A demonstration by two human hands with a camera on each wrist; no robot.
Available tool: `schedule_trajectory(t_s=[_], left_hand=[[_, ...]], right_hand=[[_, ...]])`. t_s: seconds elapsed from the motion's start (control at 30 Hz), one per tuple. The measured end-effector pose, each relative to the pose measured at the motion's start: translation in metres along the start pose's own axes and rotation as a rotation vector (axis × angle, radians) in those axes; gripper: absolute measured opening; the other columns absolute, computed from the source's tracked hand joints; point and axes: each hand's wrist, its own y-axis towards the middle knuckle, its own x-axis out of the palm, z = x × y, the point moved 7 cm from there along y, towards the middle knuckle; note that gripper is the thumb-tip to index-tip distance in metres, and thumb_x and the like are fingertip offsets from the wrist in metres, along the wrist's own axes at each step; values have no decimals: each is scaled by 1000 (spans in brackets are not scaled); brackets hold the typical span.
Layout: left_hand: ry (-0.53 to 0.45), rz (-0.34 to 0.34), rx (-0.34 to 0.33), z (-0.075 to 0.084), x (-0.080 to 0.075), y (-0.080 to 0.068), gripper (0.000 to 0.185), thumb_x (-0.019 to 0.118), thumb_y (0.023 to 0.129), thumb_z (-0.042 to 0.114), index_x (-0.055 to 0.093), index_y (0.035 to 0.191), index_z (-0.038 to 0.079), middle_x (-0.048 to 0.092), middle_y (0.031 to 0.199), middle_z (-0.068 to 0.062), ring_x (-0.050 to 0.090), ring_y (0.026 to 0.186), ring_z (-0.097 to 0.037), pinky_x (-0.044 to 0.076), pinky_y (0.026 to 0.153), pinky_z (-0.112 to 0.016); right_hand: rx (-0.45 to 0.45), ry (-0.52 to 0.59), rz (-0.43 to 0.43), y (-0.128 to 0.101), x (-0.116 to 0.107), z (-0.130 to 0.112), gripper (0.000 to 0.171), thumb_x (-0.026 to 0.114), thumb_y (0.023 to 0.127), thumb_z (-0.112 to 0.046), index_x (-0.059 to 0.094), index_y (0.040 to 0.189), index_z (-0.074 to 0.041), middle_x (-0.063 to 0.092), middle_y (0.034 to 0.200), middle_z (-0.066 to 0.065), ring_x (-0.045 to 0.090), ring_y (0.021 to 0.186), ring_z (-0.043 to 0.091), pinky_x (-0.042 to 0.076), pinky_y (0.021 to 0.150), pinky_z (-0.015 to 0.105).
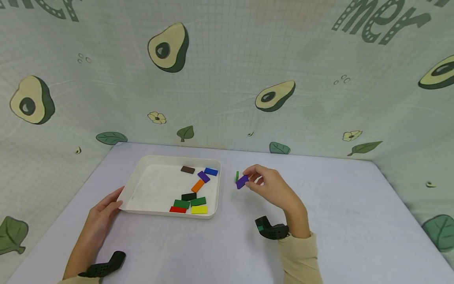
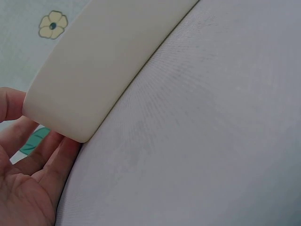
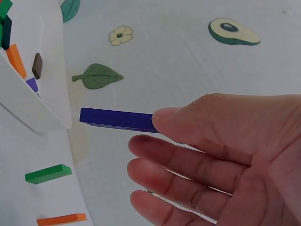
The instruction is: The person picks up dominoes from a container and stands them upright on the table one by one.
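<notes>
A purple domino block (image 1: 242, 182) is pinched between the thumb and fingers of my right hand (image 1: 267, 185), just right of the tray; the right wrist view shows the block (image 3: 117, 119) held by one end. My left hand (image 1: 103, 213) grips the front left corner of the white tray (image 1: 149, 193). In the left wrist view, its thumb and fingers touch the tray's corner (image 2: 70, 117). Beyond the held block stands a thin green block (image 1: 237, 176). An orange block (image 3: 61, 219) shows near that green one in the right wrist view; my right hand hides it in the head view.
Several loose blocks lie in the tray's right half, among them a brown block (image 1: 188, 169), a blue block (image 1: 211, 172), a red block (image 1: 178, 209) and a yellow block (image 1: 199, 210). A patterned cloth (image 1: 227, 79) hangs behind the white table (image 1: 354, 221).
</notes>
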Motion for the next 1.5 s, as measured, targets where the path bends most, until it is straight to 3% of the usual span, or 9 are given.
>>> schedule_trajectory(t_s=[0.2, 0.67, 1.1, 1.5], left_hand=[[16, 9, -8, -1, -1, -1, 58, 56, 93, 26, 34, 144, 10, 41, 141, 13, 46, 106, 19, 38, 82, -1], [17, 3, 1, 2, 1, -1, 59, 55, 94, 24, 31, 145, 6, 43, 138, 14, 45, 108, 19, 37, 84, 0], [44, 4, -20, 0, 0, -1, 61, 55, 94, 28, 29, 146, 8, 38, 142, 13, 43, 108, 19, 37, 83, 0], [-2, -13, 35, 2, 2, -1, 55, 54, 95, 21, 34, 144, 5, 47, 130, 17, 47, 108, 16, 38, 85, -2]], right_hand=[[8, 19, 43, -4, -13, 16, 21, 63, 88, -9, 60, 108, -6, 68, 99, 3, 61, 95, 18, 48, 83, 36], [85, 11, 158, -9, -32, 49, 25, 61, 88, -10, 58, 112, -3, 66, 104, 11, 59, 96, 22, 48, 81, 30], [190, -31, 266, -10, -33, 85, 26, 59, 89, -13, 59, 114, -5, 66, 105, 12, 57, 99, 24, 47, 82, 34], [279, -45, 252, -6, -21, 112, 28, 58, 91, -14, 58, 117, -5, 63, 110, 15, 55, 102, 28, 47, 85, 41]])
